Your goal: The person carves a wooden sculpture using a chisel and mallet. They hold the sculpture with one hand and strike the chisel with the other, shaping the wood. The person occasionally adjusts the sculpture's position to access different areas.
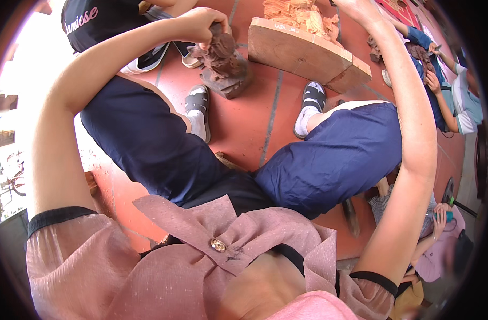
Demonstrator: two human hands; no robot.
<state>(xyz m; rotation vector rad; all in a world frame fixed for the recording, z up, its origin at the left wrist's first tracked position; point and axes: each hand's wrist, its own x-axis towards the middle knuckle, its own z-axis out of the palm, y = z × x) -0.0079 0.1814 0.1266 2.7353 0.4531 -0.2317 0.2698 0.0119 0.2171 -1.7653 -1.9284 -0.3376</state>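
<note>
My left hand [202, 25] grips the top of a dark brown carved wooden figure [222, 61] with curled fingers. The figure stands on the tiled floor on a thick, rough base, just beyond my left foot. My right arm stretches far out past a larger block of pale wood [297, 53], whose upper side carries orange carved relief. At the upper edge of the picture my right hand [355, 7] is mostly cut off. Its fingers are out of sight, and a small dark bit beside it is too little to name.
Red tiles [254, 125] lie between my sandalled feet. A person in dark clothing [102, 24] sits close at the far left. Along the right side several people work, one with a dark carved piece [422, 56]. A rod-like piece [350, 218] lies by my right thigh.
</note>
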